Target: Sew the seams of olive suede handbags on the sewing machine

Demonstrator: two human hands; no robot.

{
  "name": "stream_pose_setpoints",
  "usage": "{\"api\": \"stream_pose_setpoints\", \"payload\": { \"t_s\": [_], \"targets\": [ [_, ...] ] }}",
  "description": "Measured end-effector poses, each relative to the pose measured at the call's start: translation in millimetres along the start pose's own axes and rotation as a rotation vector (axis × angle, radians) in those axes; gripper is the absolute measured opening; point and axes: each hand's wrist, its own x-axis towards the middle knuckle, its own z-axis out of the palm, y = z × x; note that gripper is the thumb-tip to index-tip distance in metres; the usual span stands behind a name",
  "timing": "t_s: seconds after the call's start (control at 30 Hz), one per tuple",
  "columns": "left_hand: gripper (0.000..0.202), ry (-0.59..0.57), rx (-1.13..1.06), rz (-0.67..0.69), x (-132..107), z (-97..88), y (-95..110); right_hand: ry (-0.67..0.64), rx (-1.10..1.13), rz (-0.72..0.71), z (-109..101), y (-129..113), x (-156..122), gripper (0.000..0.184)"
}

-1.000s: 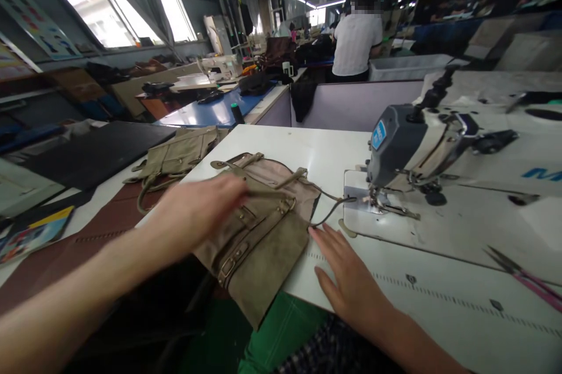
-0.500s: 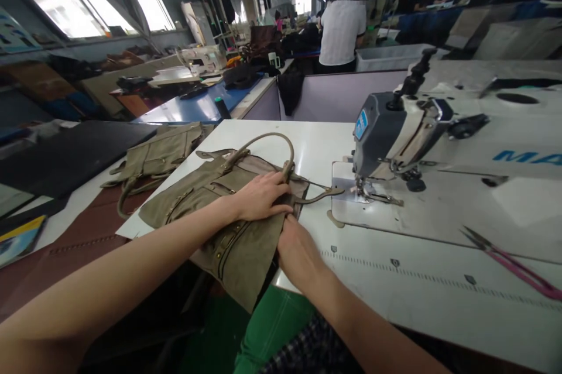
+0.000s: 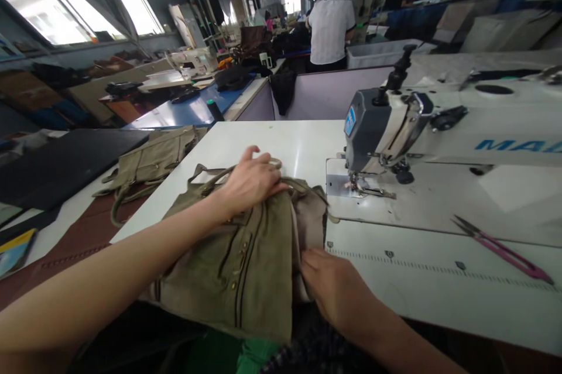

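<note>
An olive-green handbag (image 3: pixel 263 268) with brass studs and zips lies across the white table's front edge, its lower part hanging over. My left hand (image 3: pixel 252 184) is closed on top of the bag around its rolled handle (image 3: pixel 219 178), one finger raised. Lower on the right, my right hand (image 3: pixel 331 280) pinches the bag's open side edge, where pale lining (image 3: pixel 301 239) shows. Its fingertips are partly hidden by the cloth. The sewing machine's needle area (image 3: pixel 355 184) is just right of the bag, apart from it.
Pink-handled thread snips (image 3: pixel 504 251) lie on the table at right, beyond a printed ruler scale (image 3: pixel 421 267). A second olive bag (image 3: pixel 153 157) rests at left by a brown leather sheet (image 3: pixel 79 230). A person in a white shirt (image 3: pixel 330 31) stands with back turned behind a low partition.
The bag has been turned and drawn toward me, its handle pushed down. My left hand shifted up onto the handle; my right hand moved down and right along the bag's edge.
</note>
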Motion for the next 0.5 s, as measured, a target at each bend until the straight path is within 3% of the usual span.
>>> {"api": "stream_pose_setpoints", "payload": {
  "t_s": [0.1,0.17,0.3,0.33,0.4,0.43,0.5],
  "targets": [
    [0.043,0.106,0.088,-0.123,-12,-5.9,-1,0.058,0.179,0.008,-5,3,-25,0.038],
    [0.041,0.208,0.023,-0.1,-20,-3.5,13,0.128,0.312,0.003,-12,13,-27,0.042],
    [0.046,0.394,-0.226,-0.011,-36,-2.9,45,0.572,0.345,0.213,-37,53,1,0.026],
    [0.048,0.424,-0.26,0.003,-40,-5.7,49,0.609,0.334,0.214,-44,63,13,0.023],
    [0.047,0.466,-0.279,0.027,-47,-14.8,50,0.524,0.349,0.126,-57,76,40,0.023],
    [0.046,0.477,-0.277,0.041,-50,-20.2,49,0.407,0.356,0.046,-62,78,55,0.025],
    [0.044,0.487,-0.266,0.073,-54,-30.7,46,0.054,0.353,-0.1,-69,73,82,0.028]
  ]
}}
